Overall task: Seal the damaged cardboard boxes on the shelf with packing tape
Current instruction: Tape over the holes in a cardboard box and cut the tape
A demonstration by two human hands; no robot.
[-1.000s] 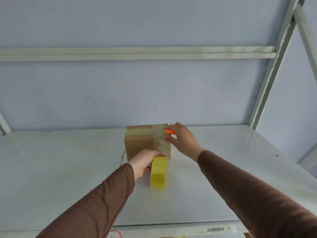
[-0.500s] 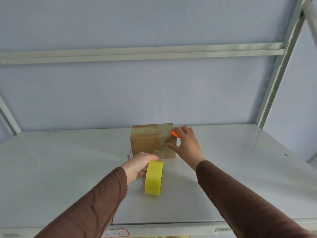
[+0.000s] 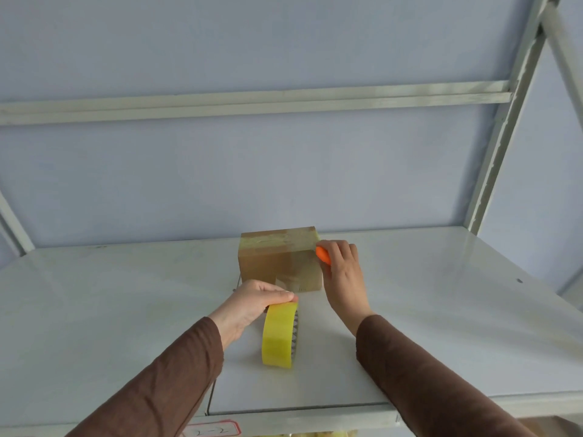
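A small brown cardboard box [image 3: 268, 263] stands in the middle of the white shelf [image 3: 110, 304], with clear tape across its top and down its front face. My left hand [image 3: 252, 305] grips the top of a yellow roll of packing tape [image 3: 279, 337], which stands on edge a short way in front of the box. A clear strip runs from the roll towards the box's front. My right hand [image 3: 342, 272] holds an orange cutter [image 3: 323, 255] against the box's right front corner.
The shelf's grey metal uprights rise at the far right [image 3: 501, 127] and far left [image 3: 14, 228], with a crossbeam [image 3: 252, 100] overhead. A labelled front edge [image 3: 214, 430] runs along the bottom. A blue wall stands behind.
My left hand has drawn the tape roll back from the box towards me. My right hand with the cutter has stayed at the box's right corner.
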